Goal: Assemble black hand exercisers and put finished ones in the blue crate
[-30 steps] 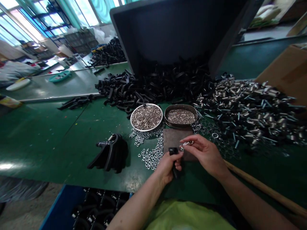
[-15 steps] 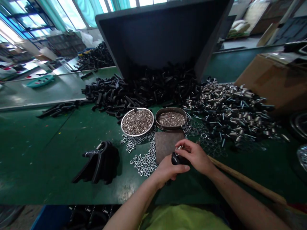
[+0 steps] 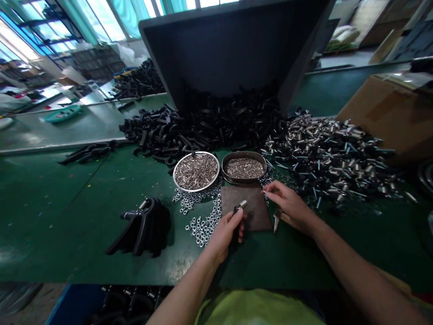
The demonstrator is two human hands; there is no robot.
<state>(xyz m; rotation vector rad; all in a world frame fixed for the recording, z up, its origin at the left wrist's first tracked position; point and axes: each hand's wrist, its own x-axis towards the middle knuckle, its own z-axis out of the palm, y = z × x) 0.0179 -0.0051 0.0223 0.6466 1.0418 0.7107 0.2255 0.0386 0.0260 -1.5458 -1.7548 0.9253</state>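
1. Round silver-rimmed dish (image 3: 173, 176): slender metal pins (image 3: 196, 171).
2. Oval dark metal tin (image 3: 245, 180): tiny metal pieces (image 3: 245, 168).
3. Black part (image 3: 236, 210), silver coil spring (image 3: 243, 204) atop: gripped in left hand (image 3: 225, 230).
4. Right hand (image 3: 287, 203): fingers narrowed (contents unclear).

Own body, head cam: top (image 3: 257, 311) yellow-grn, plain-looking fabric w/ soft folds, lower part cut by frame edge. L forearm (image 3: 191, 282) & R forearm (image 3: 352, 266) both bare, slender, tapering to wrists. L hand (image 3: 225, 228) & R hand (image 3: 289, 205) bare too; fine detail blurred.
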